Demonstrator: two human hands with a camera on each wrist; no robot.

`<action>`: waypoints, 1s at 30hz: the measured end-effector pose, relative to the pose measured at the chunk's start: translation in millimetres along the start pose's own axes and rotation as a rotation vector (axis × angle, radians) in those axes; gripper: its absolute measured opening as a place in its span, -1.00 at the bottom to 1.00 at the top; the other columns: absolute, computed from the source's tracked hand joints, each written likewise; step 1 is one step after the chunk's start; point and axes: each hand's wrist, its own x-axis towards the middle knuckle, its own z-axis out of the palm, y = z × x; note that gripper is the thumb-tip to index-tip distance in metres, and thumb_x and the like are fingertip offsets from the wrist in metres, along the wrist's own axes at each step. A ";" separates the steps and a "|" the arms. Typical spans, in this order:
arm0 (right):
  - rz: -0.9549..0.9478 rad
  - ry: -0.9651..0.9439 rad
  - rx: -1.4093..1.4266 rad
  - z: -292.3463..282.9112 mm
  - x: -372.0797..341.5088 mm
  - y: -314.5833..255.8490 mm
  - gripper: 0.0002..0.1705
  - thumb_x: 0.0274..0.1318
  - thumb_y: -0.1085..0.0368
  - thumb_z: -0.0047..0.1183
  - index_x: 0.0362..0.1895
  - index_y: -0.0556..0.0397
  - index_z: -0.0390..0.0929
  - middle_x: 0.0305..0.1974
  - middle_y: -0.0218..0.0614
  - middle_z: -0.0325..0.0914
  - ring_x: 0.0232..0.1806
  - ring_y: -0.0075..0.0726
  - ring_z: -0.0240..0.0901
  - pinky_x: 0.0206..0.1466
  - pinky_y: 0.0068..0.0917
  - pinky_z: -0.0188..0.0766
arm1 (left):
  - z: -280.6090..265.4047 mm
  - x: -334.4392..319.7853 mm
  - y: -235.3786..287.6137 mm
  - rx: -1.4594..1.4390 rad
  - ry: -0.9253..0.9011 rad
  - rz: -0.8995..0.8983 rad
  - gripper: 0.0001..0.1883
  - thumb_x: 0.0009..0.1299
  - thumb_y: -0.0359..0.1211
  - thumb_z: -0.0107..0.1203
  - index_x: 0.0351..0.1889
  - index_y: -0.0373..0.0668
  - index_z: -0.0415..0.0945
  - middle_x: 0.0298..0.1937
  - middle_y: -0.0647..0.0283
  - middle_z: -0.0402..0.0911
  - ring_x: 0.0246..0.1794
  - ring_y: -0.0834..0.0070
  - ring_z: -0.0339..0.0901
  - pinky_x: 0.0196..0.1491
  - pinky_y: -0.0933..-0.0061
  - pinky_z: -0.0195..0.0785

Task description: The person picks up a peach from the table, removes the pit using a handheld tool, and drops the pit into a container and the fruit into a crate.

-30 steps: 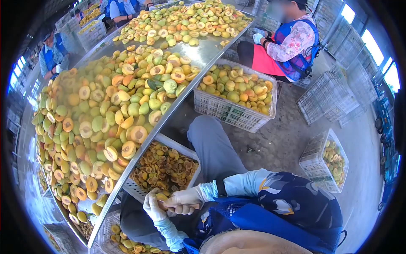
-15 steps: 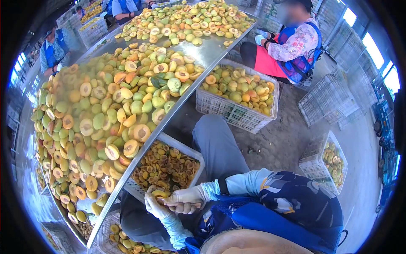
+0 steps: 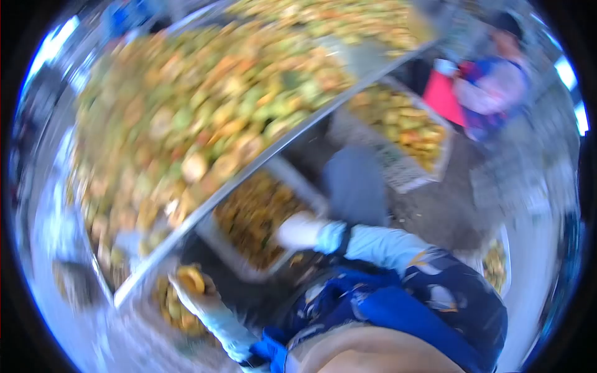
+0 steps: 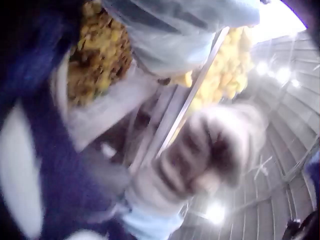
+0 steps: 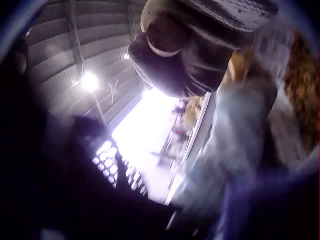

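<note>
At the lower left of the head view, my gloved left hand [image 3: 198,297] grips an orange fruit half [image 3: 191,278], above a crate of fruit pieces. My right hand [image 3: 297,231], gloved and blurred, hangs over the near side of a crate [image 3: 268,272] of brown and yellow scraps [image 3: 258,217]. In the right wrist view the right glove [image 5: 195,50] looks bent at the top; whether it holds anything is unclear. Beyond it shows a piece of orange fruit [image 5: 239,66] at the left hand. A gloved hand with bent fingers fills the middle of the left wrist view.
A metal-edged table [image 3: 261,160] heaped with cut fruit [image 3: 230,93] slants across the left. Behind my knee [image 3: 356,186] stands a crate of fruit [image 3: 404,124]. Another person [image 3: 494,84] sits at the upper right; a further crate [image 3: 495,264] stands at the right.
My hands, together before, are now apart: the left has moved left and the right up and right, over the scraps crate. The head view has shifted and blurred.
</note>
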 end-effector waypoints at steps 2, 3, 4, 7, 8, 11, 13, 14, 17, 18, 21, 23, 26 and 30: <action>-0.173 0.314 0.104 24.3 8.2 25.1 -0.67 0.18 0.13 -0.14 -0.29 0.09 0.59 -0.36 0.00 0.60 -0.35 0.08 0.56 -0.28 -0.04 0.45 | -54.5 2.1 40.9 0.235 0.130 0.133 -0.58 0.39 -0.13 -0.02 0.05 -0.22 0.47 -0.15 0.19 0.57 -0.21 0.44 0.52 -0.21 0.51 0.38; -0.133 0.474 0.269 25.0 9.2 21.6 -0.62 0.22 0.06 -0.13 -0.29 0.10 0.56 -0.37 0.06 0.58 -0.31 0.11 0.55 -0.28 -0.02 0.43 | -72.3 -2.2 55.4 0.236 0.220 0.168 -0.59 0.37 -0.17 0.00 0.03 -0.30 0.47 -0.14 0.13 0.56 -0.11 0.38 0.50 0.02 0.39 0.38; -0.045 0.390 0.373 12.1 4.2 9.2 -0.60 0.23 0.03 -0.13 -0.28 0.12 0.54 -0.38 0.08 0.58 -0.30 0.14 0.54 -0.27 -0.02 0.42 | -100.0 -3.5 65.3 0.678 0.144 0.168 -0.58 0.33 -0.18 0.04 0.04 -0.26 0.48 -0.04 0.09 0.54 -0.03 0.30 0.48 0.07 0.34 0.34; 0.056 0.240 0.431 22.3 6.3 9.8 -0.54 0.22 -0.03 -0.11 -0.25 0.17 0.50 -0.40 0.12 0.56 -0.29 0.21 0.51 -0.24 0.02 0.40 | -135.8 -1.0 82.9 1.626 -0.028 0.222 -0.64 0.26 -0.24 0.12 0.01 -0.10 0.53 0.10 0.05 0.46 0.10 0.07 0.39 0.13 0.15 0.27; 0.016 0.235 0.400 36.5 10.0 13.4 -0.51 0.22 -0.05 -0.12 -0.21 0.18 0.48 -0.43 0.15 0.54 -0.31 0.25 0.51 -0.23 0.04 0.39 | -119.5 3.7 88.7 1.514 -0.035 0.445 -0.64 0.23 -0.25 0.15 -0.01 -0.13 0.54 0.04 0.07 0.50 0.06 0.13 0.42 0.10 0.19 0.29; -0.059 0.176 0.333 34.9 17.4 2.5 -0.49 0.23 -0.04 -0.15 -0.19 0.23 0.45 -0.44 0.16 0.54 -0.33 0.25 0.51 -0.26 0.02 0.40 | -50.5 52.8 93.6 1.269 -0.096 0.533 -0.66 0.26 -0.24 0.13 -0.03 -0.13 0.55 -0.02 0.10 0.55 0.02 0.13 0.44 0.06 0.24 0.32; -0.062 0.182 0.331 37.7 19.1 3.9 -0.50 0.23 -0.04 -0.14 -0.18 0.24 0.44 -0.44 0.16 0.55 -0.34 0.24 0.51 -0.27 0.02 0.40 | -19.2 96.6 87.9 1.349 -0.026 0.748 -0.65 0.29 -0.17 0.09 -0.02 -0.11 0.54 -0.06 0.04 0.56 -0.03 0.05 0.46 0.05 0.17 0.32; -0.047 0.184 0.336 39.0 17.3 6.5 -0.50 0.23 -0.03 -0.13 -0.17 0.24 0.43 -0.44 0.15 0.55 -0.34 0.24 0.51 -0.28 0.01 0.41 | -14.0 117.6 87.9 1.418 0.042 0.724 -0.57 0.26 -0.11 0.11 0.03 -0.08 0.50 -0.04 0.04 0.57 0.00 0.06 0.47 0.06 0.17 0.32; -0.072 0.225 0.388 43.4 14.9 11.4 -0.53 0.23 0.01 -0.10 -0.16 0.24 0.42 -0.43 0.14 0.55 -0.35 0.24 0.51 -0.29 0.01 0.41 | -4.9 165.5 90.2 1.600 -0.100 0.106 -0.46 0.20 -0.05 0.14 0.09 -0.12 0.44 0.00 0.02 0.57 0.04 0.07 0.49 0.05 0.17 0.34; -0.090 0.249 0.423 44.0 16.1 8.8 -0.57 0.21 0.04 -0.06 -0.16 0.22 0.43 -0.42 0.12 0.55 -0.33 0.23 0.51 -0.28 -0.02 0.42 | -3.6 174.7 84.5 1.603 -0.094 0.113 -0.46 0.20 -0.05 0.14 0.09 -0.12 0.44 0.00 0.02 0.57 0.04 0.07 0.49 0.05 0.17 0.34; -0.100 0.223 0.435 30.9 17.0 -4.2 -0.59 0.20 0.03 -0.05 -0.19 0.17 0.45 -0.39 0.10 0.56 -0.31 0.22 0.52 -0.26 -0.03 0.42 | 2.2 178.2 84.8 1.633 -0.157 0.079 -0.37 0.15 -0.03 0.16 0.13 -0.18 0.39 0.00 -0.03 0.56 0.03 0.11 0.53 0.04 0.22 0.36; -0.093 0.292 0.483 28.5 11.0 1.2 -0.60 0.21 0.02 -0.05 -0.20 0.15 0.45 -0.39 0.10 0.56 -0.30 0.22 0.52 -0.27 -0.06 0.41 | 7.9 155.6 102.7 1.192 -0.024 0.122 -0.38 0.18 -0.05 0.13 0.10 -0.27 0.39 -0.05 -0.01 0.58 -0.12 0.20 0.59 -0.04 0.32 0.41; -0.086 0.396 0.649 26.8 5.1 7.3 -0.60 0.22 0.01 -0.03 -0.21 0.15 0.47 -0.39 0.07 0.55 -0.30 0.23 0.51 -0.31 -0.12 0.39 | -15.9 125.4 92.6 -0.022 -0.338 0.004 -0.43 0.33 0.02 -0.01 0.01 -0.33 0.39 -0.36 0.09 0.55 -0.53 0.34 0.48 -0.50 0.44 0.34; -0.101 0.377 0.894 -10.2 -5.4 -15.7 -0.62 0.25 0.07 -0.01 -0.18 0.19 0.48 -0.49 -0.04 0.52 -0.46 -0.07 0.49 -0.38 -0.32 0.34 | 6.1 43.0 66.5 -0.443 -0.381 -0.304 -0.35 0.41 0.16 -0.29 0.03 -0.27 0.39 -0.27 -0.01 0.57 -0.62 0.35 0.46 -0.68 0.53 0.24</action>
